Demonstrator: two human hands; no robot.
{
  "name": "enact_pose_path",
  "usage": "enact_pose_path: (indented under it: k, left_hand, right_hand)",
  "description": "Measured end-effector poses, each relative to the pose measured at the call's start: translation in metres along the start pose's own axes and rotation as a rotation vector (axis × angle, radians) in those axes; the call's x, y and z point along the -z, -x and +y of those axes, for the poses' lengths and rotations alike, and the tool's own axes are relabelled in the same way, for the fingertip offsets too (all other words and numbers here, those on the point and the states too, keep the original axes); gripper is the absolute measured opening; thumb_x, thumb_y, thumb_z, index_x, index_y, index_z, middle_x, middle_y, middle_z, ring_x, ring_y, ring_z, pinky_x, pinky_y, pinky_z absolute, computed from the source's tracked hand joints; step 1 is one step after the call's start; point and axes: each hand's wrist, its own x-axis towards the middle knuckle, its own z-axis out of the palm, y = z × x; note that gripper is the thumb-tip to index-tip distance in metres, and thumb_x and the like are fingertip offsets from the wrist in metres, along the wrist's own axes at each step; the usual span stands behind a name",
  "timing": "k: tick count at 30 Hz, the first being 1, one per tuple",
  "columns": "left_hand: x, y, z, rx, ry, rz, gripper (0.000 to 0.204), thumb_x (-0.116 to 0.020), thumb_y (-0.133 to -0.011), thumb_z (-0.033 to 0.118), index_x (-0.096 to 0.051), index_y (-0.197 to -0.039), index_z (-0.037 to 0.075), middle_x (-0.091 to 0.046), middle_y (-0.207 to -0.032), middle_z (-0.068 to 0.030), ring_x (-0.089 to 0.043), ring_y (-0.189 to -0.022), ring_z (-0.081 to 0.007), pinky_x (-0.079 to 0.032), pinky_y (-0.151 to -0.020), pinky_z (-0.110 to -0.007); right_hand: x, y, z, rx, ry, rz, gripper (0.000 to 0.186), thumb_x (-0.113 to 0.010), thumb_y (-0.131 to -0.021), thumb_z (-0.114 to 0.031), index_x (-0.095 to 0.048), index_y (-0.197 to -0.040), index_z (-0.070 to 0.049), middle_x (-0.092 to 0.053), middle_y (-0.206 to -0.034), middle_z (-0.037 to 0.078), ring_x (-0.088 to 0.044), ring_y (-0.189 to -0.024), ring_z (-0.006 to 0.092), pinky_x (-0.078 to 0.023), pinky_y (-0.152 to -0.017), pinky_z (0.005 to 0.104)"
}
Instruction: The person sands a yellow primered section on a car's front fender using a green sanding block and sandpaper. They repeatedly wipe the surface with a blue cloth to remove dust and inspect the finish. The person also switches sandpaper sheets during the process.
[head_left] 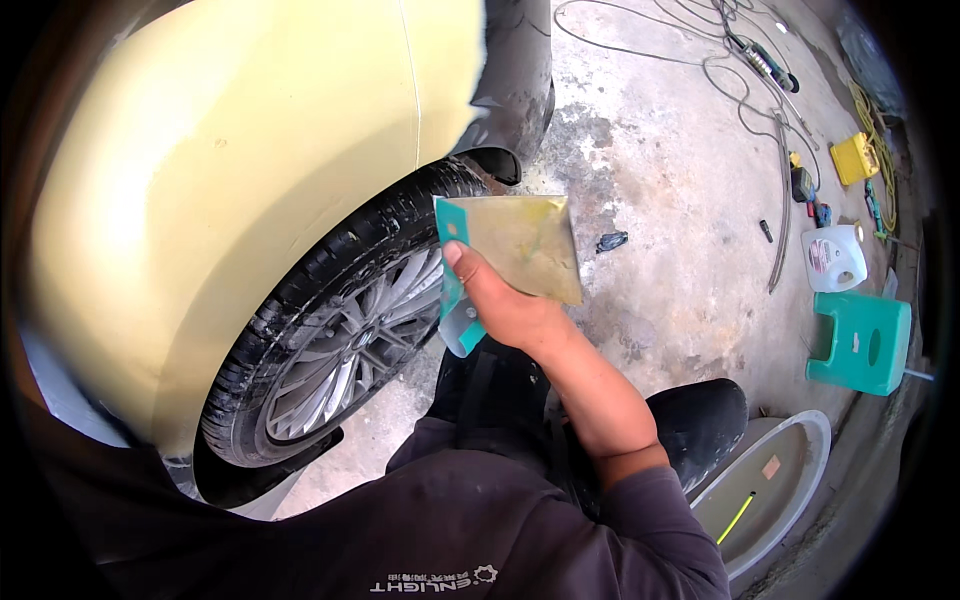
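Note:
My right hand (510, 305) is closed round a wide putty spreader, thumb pressed on its teal spine (452, 222). The spreader's square blade (525, 238) is tan and smeared with yellow. Below my thumb, a curved teal-edged piece with a silvery face (462, 328) sticks out; whether it is a second spreader I cannot tell. The tool is held in front of a car wheel (350, 335), apart from the body panel as far as I can see. That panel (230, 160) is pale yellow, with a thin line down it. My left hand is out of view.
A teal stool (868, 345), a white jug (834, 258) and a yellow container (853, 158) stand at the right. A corded power tool (765, 65) and cables lie at the far right. By my leg, a tub (815, 440) holds murky water, a small block and a yellow stick.

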Motion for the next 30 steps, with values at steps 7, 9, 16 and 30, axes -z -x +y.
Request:
enact_pose_path:
  k: [7, 9, 16, 30]
  left_hand:
    - [0.0, -0.002, -0.008, 0.048, 0.066, 0.017, 0.068, -0.079, -0.08, 0.039, -0.06, -0.126, -0.006, -0.066, -0.121, -0.0289, -0.063, -0.117, -0.039, -0.05, -0.102, -0.041]
    - [0.001, 0.0, -0.001, 0.033, 0.061, 0.017, 0.068, -0.079, -0.08, 0.039, -0.06, -0.127, -0.006, -0.065, -0.123, -0.0292, -0.063, -0.118, -0.0398, -0.05, -0.103, -0.042]
    - [0.003, 0.001, 0.004, 0.05, 0.075, 0.014, 0.067, -0.075, -0.082, 0.041, -0.06, -0.129, -0.005, -0.063, -0.128, -0.0301, -0.061, -0.121, -0.0411, -0.048, -0.106, -0.043]
    - [0.005, 0.006, 0.009, 0.083, 0.033, 0.005, 0.074, -0.074, -0.082, 0.047, -0.057, -0.131, -0.005, -0.059, -0.131, -0.0316, -0.059, -0.122, -0.0441, -0.049, -0.105, -0.046]
  right_hand:
    - [0.052, -0.096, -0.088, 0.067, -0.21, 0.103, 0.031, -0.077, -0.089, -0.016, -0.07, -0.115, 0.0, -0.072, -0.102, 0.005, -0.067, -0.091, 0.015, -0.054, -0.082, 0.0311]
    - [0.061, -0.122, -0.102, 0.086, -0.273, 0.054, 0.032, -0.077, -0.087, -0.017, -0.069, -0.113, 0.0, -0.072, -0.102, 0.006, -0.067, -0.091, 0.0155, -0.054, -0.082, 0.0313]
    - [0.06, -0.149, -0.132, 0.097, -0.236, -0.014, 0.033, -0.079, -0.084, -0.016, -0.069, -0.111, 0.0, -0.072, -0.102, 0.007, -0.068, -0.091, 0.0171, -0.054, -0.081, 0.0324]
    - [0.05, -0.15, -0.13, 0.096, -0.138, 0.036, 0.031, -0.08, -0.082, -0.018, -0.072, -0.105, 0.001, -0.072, -0.096, 0.007, -0.066, -0.085, 0.0168, -0.054, -0.077, 0.0319]
